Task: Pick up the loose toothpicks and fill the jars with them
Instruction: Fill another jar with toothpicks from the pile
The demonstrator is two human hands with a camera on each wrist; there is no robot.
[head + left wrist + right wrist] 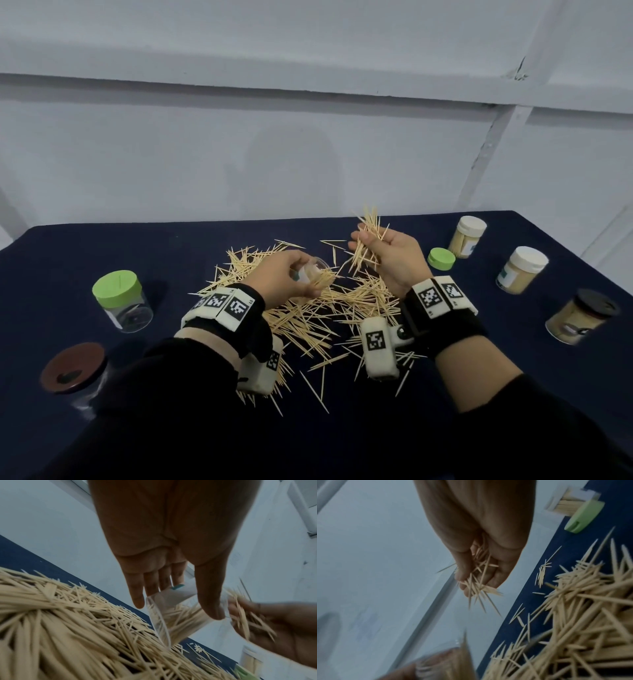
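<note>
The left hand (284, 274) grips a clear open jar (173, 615), tilted over the pile of loose toothpicks (308, 308) at the centre of the dark blue table (102, 246), its mouth towards 3 o'clock. At 1 o'clock from the jar, the right hand (387, 253) is raised, fingers curled round a bundle of toothpicks (368, 236). A green lid (441, 258) lies at 3 o'clock

A bare staging room: plain white panelled wall (308, 154), worktop (85, 246) draped in dark blue cloth.
</note>
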